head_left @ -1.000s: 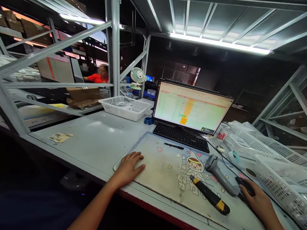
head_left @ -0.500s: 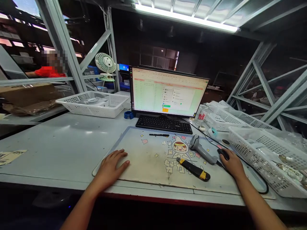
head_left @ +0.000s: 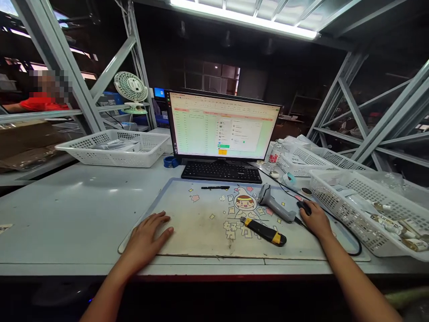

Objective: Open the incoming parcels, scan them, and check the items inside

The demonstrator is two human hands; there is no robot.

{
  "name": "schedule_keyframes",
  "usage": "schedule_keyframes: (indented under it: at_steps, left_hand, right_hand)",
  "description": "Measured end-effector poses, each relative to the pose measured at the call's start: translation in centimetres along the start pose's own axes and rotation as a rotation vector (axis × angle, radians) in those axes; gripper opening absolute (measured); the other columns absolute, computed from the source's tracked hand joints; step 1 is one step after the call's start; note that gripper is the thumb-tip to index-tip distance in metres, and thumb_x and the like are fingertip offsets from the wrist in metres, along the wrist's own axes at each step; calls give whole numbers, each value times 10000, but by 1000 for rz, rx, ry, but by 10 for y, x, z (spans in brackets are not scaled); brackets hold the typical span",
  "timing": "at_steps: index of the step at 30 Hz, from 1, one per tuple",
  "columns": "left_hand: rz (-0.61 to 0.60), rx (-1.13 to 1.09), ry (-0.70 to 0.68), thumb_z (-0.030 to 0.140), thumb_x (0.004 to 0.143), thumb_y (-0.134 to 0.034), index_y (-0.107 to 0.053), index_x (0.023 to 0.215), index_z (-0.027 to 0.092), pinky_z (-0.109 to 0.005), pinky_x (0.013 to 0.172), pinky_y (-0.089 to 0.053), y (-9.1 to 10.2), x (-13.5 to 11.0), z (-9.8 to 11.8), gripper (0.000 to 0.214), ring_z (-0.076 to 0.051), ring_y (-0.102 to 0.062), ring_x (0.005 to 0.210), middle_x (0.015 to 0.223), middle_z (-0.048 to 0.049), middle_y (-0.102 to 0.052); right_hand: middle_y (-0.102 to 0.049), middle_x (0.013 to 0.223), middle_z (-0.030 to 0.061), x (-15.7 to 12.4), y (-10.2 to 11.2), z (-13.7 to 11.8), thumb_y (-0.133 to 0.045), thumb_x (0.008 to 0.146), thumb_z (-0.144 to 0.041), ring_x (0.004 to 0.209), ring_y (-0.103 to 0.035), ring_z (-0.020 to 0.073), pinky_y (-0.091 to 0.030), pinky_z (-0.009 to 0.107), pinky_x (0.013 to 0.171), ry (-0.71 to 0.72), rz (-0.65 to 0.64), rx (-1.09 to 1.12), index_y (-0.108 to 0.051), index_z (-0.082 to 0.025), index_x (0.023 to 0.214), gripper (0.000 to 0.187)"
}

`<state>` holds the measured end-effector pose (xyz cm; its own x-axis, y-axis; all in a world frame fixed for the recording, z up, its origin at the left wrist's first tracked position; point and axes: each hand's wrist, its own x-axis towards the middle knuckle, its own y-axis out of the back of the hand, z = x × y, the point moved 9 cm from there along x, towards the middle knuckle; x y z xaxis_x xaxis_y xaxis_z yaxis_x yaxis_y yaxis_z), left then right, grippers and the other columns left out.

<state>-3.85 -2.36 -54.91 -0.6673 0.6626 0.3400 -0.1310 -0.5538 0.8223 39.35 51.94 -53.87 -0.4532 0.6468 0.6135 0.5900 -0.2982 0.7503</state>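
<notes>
A black mouse (head_left: 303,207) is set on the right part of the desk mat (head_left: 191,232) and is held under the right hand (head_left: 316,219), whose fingers are curved over it; its rear is hidden by the palm, and how firmly it is gripped cannot be told. The left hand (head_left: 146,236) is laid palm down across the mat's left edge, fingers slightly spread, with nothing seen in its grasp. Near the mouse, a grey scanner (head_left: 277,206) is laid, its cable lost from sight by the right wrist. A yellow-and-black cutter (head_left: 264,232) partly covers the mat's printed lettering. Beyond a pen (head_left: 215,188) and the keyboard (head_left: 221,172), the monitor (head_left: 194,134) is lit, its small text unreadable. The contents of the right-hand basket (head_left: 357,221) are hard to make out. At far left, a person (head_left: 42,103) in red is partly hidden by the rack (head_left: 72,74).
</notes>
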Motion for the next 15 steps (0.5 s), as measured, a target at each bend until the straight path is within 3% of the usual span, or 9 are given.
schedule_keyframes:
  at_steps: [11, 15]
  left_hand:
    - [-6, 5, 0, 666, 967, -500, -723, 1280, 226, -541, 1246, -393, -1, 1, -1, 584, -340, -538, 1441, 1500, -92, -642]
    - [-23, 34, 24, 668, 971, -475, -723, 1301, 245, -559, 1233, -406, -2, 0, -3, 591, -348, -522, 1461, 1515, -76, -633]
  right_hand:
    - [-720, 1188, 197, 1, -1, 3, -484, 896, -489, 1088, -683, 347, -531, 465, 1027, -31, -23, 11, -677, -119, 1200, 516]
    - [-713, 1223, 168, -1, -2, 3, -488, 928, -481, 1114, -670, 333, -524, 460, 1028, -4, -6, 10, -665, -159, 1245, 486]
